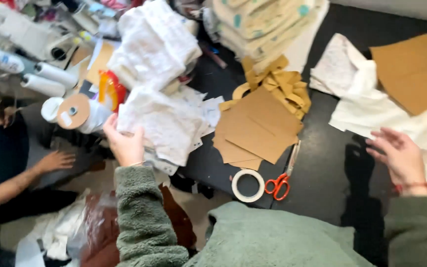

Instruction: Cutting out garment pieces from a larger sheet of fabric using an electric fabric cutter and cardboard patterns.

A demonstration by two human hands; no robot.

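Head view: left hand (124,143), left of centre, fingers curled onto the left edge of a white printed fabric stack (166,126), thumb on top. The stack's long axis runs upper left to lower right across the black table (322,163). Right hand (400,155), right edge: fingers spread, palm down, tips at the white cloth (371,111), gripping nothing. Red-handled scissors (283,175) and tape roll (247,185) lie bottom centre, beside brown paper pieces (258,126).

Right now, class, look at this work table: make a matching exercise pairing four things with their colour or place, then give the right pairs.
1. scissors
2. tape roll
3. left hand
4. right hand

A. white ring on the dark table
B. on the white patterned fabric pile
C. orange handles
D. open, beside the plain white cloth

Pairs: 1-C, 2-A, 3-B, 4-D
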